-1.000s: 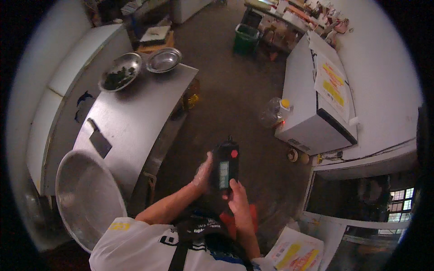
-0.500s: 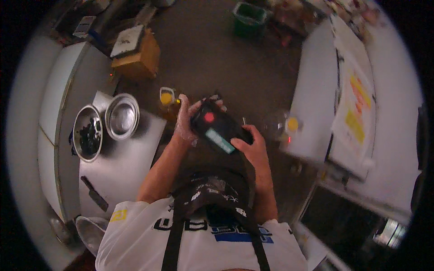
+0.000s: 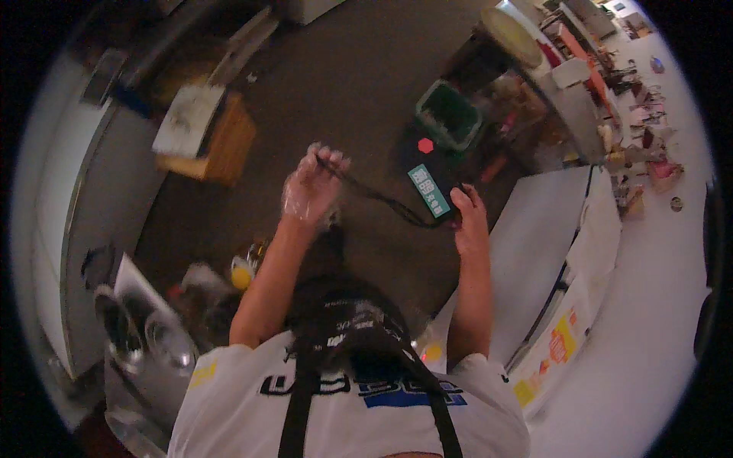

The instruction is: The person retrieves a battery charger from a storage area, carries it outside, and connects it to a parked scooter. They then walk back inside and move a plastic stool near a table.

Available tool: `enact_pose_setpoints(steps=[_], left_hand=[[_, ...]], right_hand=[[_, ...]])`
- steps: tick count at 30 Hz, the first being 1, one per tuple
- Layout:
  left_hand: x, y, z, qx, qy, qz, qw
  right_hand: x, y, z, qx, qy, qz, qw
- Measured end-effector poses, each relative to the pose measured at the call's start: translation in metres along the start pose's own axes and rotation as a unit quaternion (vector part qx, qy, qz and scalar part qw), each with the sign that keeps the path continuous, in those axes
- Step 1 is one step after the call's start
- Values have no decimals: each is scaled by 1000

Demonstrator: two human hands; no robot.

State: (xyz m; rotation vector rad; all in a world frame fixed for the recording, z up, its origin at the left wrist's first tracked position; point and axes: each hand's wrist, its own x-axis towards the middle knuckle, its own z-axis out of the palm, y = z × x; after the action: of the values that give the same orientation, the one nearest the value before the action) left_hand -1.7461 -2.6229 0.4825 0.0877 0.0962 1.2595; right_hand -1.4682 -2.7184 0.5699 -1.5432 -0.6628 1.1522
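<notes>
Contents of the green bin (image 3: 460, 140) are too blurred to tell. Nearer you, your right hand (image 3: 470, 217) grips the black corded box (image 3: 424, 182); your left hand (image 3: 310, 188), earlier cradling it, now pinches its cord (image 3: 382, 199).

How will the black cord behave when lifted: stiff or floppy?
The black cord is probably floppy: it bends in a loose curve between the left hand and right hand. It looks thin, so it is likely light too.

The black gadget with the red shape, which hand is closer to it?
Right. The right hand holds the black gadget at its lower end; the left hand is apart from it, off to its left, holding the black cord.
</notes>
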Motion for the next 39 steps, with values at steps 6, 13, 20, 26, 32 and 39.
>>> enact_pose_setpoints(steps=[6, 13, 20, 26, 32, 39], left_hand=[[197, 26, 8, 41, 177, -24, 983], [433, 38, -18, 230, 224, -91, 943], [637, 51, -28, 402, 240, -101, 878], [828, 29, -12, 646, 201, -62, 734], [1034, -58, 83, 528, -63, -64, 845], [1261, -154, 134, 376, -85, -250, 888]], right_hand=[[209, -56, 32, 278, 43, 88, 956], [458, -101, 61, 352, -15, 54, 934], [641, -181, 114, 351, -78, 3, 933], [810, -274, 120, 255, -80, -73, 961], [953, -332, 127, 146, 33, -138, 979], [1129, -410, 87, 124, 53, -86, 987]])
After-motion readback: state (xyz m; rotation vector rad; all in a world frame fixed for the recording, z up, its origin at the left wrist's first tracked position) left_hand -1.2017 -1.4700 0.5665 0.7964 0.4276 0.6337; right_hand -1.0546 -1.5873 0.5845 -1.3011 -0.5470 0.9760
